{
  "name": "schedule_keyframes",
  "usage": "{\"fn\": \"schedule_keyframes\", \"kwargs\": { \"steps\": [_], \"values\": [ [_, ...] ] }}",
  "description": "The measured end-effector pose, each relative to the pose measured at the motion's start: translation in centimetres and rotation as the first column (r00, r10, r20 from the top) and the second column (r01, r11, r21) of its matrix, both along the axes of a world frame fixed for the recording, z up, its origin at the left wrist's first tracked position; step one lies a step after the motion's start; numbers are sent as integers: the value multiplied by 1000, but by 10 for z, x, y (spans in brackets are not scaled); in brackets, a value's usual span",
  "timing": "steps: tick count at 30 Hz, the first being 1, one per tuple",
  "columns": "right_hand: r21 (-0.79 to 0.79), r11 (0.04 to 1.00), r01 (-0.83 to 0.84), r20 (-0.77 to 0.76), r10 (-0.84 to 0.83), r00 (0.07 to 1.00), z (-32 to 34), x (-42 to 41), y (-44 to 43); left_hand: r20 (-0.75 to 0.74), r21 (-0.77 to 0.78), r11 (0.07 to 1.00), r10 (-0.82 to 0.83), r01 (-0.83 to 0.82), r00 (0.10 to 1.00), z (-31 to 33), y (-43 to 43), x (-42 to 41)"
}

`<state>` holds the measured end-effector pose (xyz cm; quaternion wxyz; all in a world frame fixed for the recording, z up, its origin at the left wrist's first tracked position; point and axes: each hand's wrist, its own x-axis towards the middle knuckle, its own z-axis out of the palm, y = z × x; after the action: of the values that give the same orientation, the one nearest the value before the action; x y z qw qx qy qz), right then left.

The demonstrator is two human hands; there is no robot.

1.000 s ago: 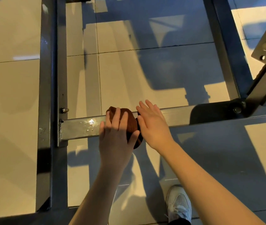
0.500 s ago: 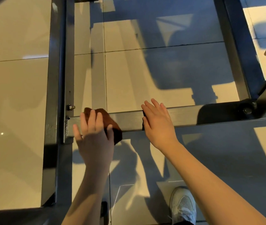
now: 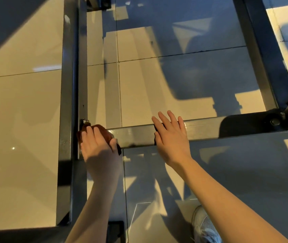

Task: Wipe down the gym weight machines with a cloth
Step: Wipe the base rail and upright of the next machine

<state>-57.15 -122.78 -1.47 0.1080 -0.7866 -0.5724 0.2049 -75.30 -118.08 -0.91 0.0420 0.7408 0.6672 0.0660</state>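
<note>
A gym: bolted steel machine frame [image 3: 139, 135] on glossy tiled floor [image 3: 20, 111].

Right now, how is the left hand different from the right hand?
The left hand presses a brown cloth onto the bar; the right hand lies bare on it. The left hand is at the bar's end, beside the side rail; the right hand is nearer the middle. The left hand is shaded, the right hand brighter. Both lie flat on the same metal bar.
</note>
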Motion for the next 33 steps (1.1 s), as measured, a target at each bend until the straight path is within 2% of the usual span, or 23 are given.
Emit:
{"fn": "schedule_keyframes", "kwargs": {
  "steps": [2, 5, 6, 11, 13, 15, 17, 19, 23, 29, 33],
  "values": [
    [-16, 1000, 6, -5, -6, 1000, 1, -2, 1, 36, -43, 995, -85, 87, 996, -1, -8, 14],
    [-10, 1000, -16, 6, 16, 1000, 1, 1, 0, 30, -95, 943, -318, 320, 947, -2, -16, 15],
    [-6, 1000, -23, -1, 23, 1000, 1, 2, -1, 19, -101, 937, -335, 335, 942, -1, -10, 8],
    [13, 1000, -22, -16, 22, 1000, -6, 0, -2, -29, -106, 992, -76, 73, 997, 1, 18, -22],
    [12, 1000, 8, -14, -8, 1000, -5, -4, -1, -3, -71, 991, -117, 117, 993, 0, 3, -5],
    [2, 1000, -2, -12, 2, 1000, -2, -4, -1, 63, -95, 967, -233, 238, 970, -2, -10, 11],
    [-3, 1000, -29, -8, 29, 1000, 0, -1, -2, 67, -100, 934, -338, 344, 939, -3, -8, 9],
    [-7, 999, -50, -10, 50, 999, 0, 2, -4, 26, -69, 943, -323, 325, 946, -5, 2, -9],
    [-55, 996, -63, -9, 63, 998, 4, 3, -3, 16, -71, 986, -149, 150, 989, -2, 3, -19],
    [-192, 976, -104, -51, 96, 994, 23, 1, -1, 47, -136, 955, -258, 263, 965, 10, -11, -2],
    [-201, 973, -117, -185, 80, 979, 42, 1, -3, 122, -68, 942, -319, 328, 940, 27, -10, -6]
  ]
}}
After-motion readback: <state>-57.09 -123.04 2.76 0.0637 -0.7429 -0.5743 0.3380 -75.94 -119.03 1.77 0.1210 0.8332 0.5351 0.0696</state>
